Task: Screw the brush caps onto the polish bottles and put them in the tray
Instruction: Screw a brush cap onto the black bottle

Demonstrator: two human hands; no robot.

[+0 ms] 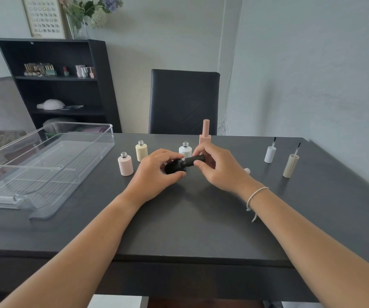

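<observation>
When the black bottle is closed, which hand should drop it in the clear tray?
Probably the left hand: it already grips the black bottle, and the tray lies on its side. The right hand pinches only the cap.

Both bare arms reach forward and meet in the middle, above the surface. The left hand has its fingers and thumb curled in a tight grip around something small and dark. The right hand is just beside it, with its fingertips pinching in a grip too. A thin white string is tied round the right wrist.
</observation>
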